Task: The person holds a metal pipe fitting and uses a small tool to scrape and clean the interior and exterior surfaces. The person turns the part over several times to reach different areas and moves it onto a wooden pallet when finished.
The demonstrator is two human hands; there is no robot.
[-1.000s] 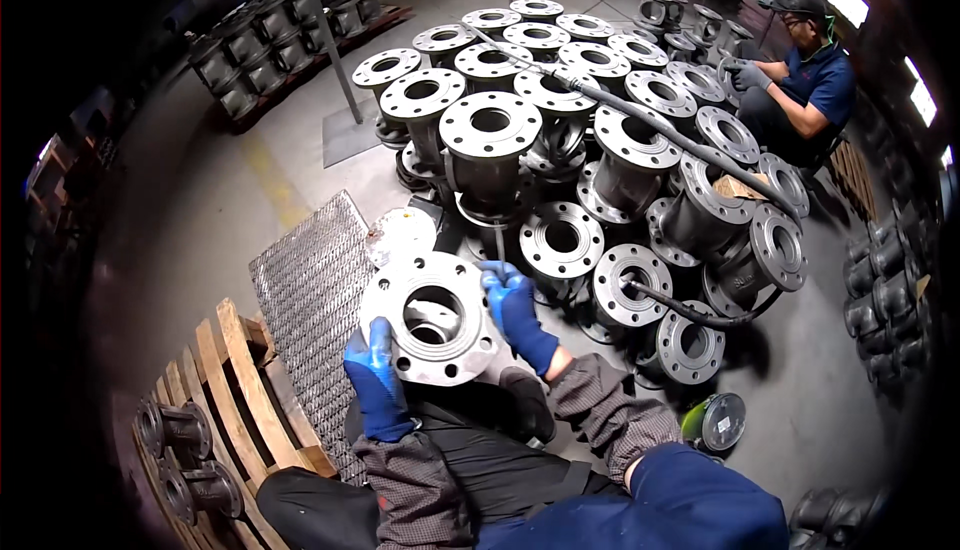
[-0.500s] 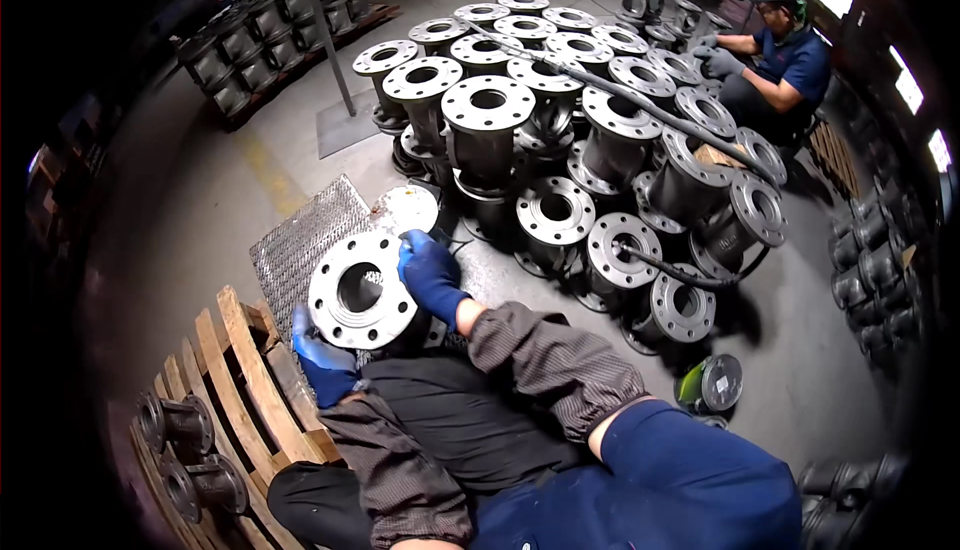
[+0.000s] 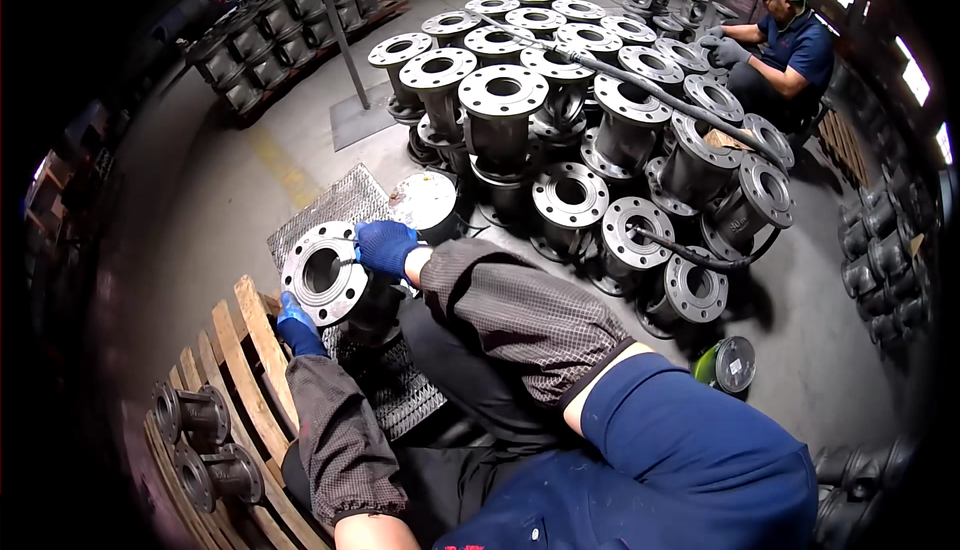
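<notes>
Gripping on both sides now, the hands have a grey flanged casting (image 3: 350, 291) between them! Left hand (image 3: 298, 324) clasps the lower-left edge of its round flange; right hand (image 3: 387, 248), in blue glove and knitted cuff, is curled tight at the upper-right rim, the undersides of those fingers out of sight. And look at the angle: the casting leans, its bolt-holed face and wide central bore turned up, the dark body running off toward the person's legs. It sits over the textured metal plate (image 3: 415, 405), though whether its lower end bears on that plate, I cannot tell. Close behind the right hand, a round white-topped stand (image 3: 423, 200), its surface stained. Over on the left, a wooden pallet (image 3: 262, 350) carries two smaller dark castings (image 3: 222, 475), lying on their sides. Up ahead, a packed crowd of flanged castings (image 3: 503, 92), mostly upright, with a dark hose (image 3: 670, 100) slung right across their tops! Down to the right, a green can (image 3: 735, 365) stands on the floor. And beyond the crowd, far right, a co-worker (image 3: 800, 55) in a cap sits with grey-gloved hands brought together.
</notes>
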